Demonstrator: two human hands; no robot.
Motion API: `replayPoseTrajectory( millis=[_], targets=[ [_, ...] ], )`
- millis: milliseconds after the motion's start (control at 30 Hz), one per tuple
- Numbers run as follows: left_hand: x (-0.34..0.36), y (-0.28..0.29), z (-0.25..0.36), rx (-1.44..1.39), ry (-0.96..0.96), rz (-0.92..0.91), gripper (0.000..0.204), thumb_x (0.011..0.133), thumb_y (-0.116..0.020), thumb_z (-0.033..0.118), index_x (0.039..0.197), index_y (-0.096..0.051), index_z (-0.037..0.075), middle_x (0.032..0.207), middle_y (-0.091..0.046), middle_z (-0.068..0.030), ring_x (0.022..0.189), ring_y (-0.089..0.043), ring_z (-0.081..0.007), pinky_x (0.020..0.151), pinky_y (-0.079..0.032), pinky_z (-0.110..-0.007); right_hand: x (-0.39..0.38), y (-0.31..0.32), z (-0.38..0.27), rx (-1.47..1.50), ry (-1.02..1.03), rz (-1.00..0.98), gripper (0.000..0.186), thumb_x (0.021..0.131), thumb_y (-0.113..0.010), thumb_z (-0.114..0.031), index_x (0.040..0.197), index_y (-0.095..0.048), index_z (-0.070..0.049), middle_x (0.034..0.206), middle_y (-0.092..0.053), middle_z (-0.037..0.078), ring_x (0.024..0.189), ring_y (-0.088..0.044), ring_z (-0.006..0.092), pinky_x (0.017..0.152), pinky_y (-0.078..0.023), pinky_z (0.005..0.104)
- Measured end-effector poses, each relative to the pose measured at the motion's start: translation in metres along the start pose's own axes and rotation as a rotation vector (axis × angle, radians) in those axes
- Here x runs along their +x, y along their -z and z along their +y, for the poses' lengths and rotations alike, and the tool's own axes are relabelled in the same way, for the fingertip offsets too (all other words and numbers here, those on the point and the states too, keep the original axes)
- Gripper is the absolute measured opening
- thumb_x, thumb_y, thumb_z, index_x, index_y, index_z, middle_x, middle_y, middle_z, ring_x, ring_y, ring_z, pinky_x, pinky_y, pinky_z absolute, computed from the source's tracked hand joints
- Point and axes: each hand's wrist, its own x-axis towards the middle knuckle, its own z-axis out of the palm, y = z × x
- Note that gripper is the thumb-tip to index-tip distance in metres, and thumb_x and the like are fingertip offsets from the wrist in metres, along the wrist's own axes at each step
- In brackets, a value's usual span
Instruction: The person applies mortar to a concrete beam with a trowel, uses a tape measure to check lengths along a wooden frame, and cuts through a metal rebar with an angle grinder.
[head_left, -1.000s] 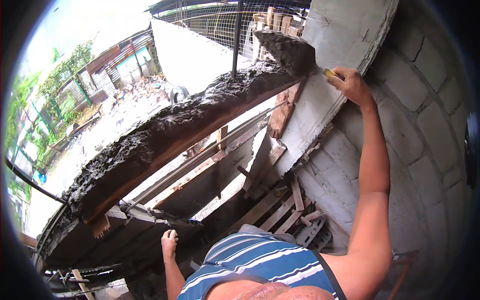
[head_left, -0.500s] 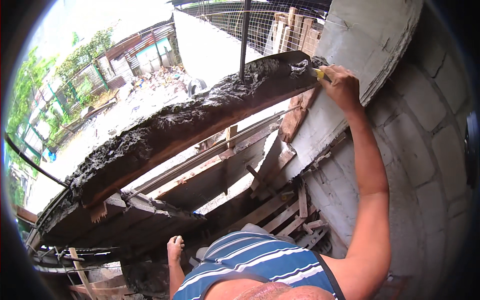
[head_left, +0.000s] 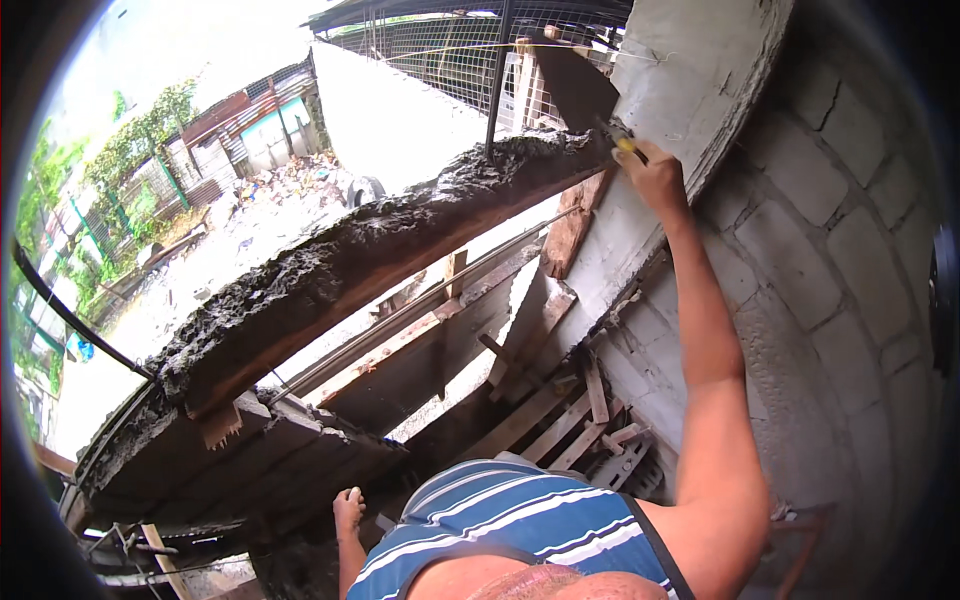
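Note:
In my raised right hand (head_left: 652, 178) I grip a trowel by its yellow-and-dark handle; its dark blade (head_left: 578, 82) stands up just above the far right end of a long ridge of rough, wet grey mortar (head_left: 330, 250). The mortar lies along the top of a brown board (head_left: 280, 360) that slants up from lower left to upper right, against a pale plastered column (head_left: 670, 60). My left hand (head_left: 348, 507) is low, below the beam near my striped top, with fingers curled; what it holds, if anything, is hidden.
A block wall (head_left: 820, 250) rises on my right. Below are wooden planks (head_left: 530, 420), rods and a narrow opening. A dark rod (head_left: 80, 315) curves in at left. Beyond are wire mesh (head_left: 430, 45), a corrugated fence (head_left: 200, 150), rubble and plants in a bright yard.
The mortar-covered trowel came down onto the beam's right end; now its blade is lifted again, looking barer. My right hand has shifted a little leftward. My left hand stays low.

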Motion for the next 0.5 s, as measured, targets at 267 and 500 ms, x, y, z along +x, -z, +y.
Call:
replayPoseTrajectory(
  millis=[267,500],
  targets=[
    [0.017,0.038,-0.034,0.089,0.048,-0.003,0.031,0.093,-0.065,0.028,0.106,-0.068,0.000,0.074,-0.065,-0.0043,0.056,-0.059,-0.0126,0.048,-0.044,-0.029,-0.093,0.019,-0.019,0.782,-0.842,-0.412,0.036,0.103,-0.058,-0.035,0.096,-0.068,-0.001,0.069,-0.061,0.003,0.050,-0.054,0.0093,0.045,-0.045,0.0256],
    [0.053,0.036,-0.017,0.113,0.089,-0.039,0.031,0.094,-0.064,0.027,0.109,-0.066,0.000,0.073,-0.062,-0.0030,0.053,-0.055,-0.0117,0.044,-0.040,-0.029,-0.138,0.009,-0.093,0.681,-0.821,-0.418,0.035,0.103,-0.058,-0.036,0.108,-0.069,-0.003,0.067,-0.061,0.002,0.051,-0.055,0.0084,0.045,-0.045,0.0249]
  ],
)
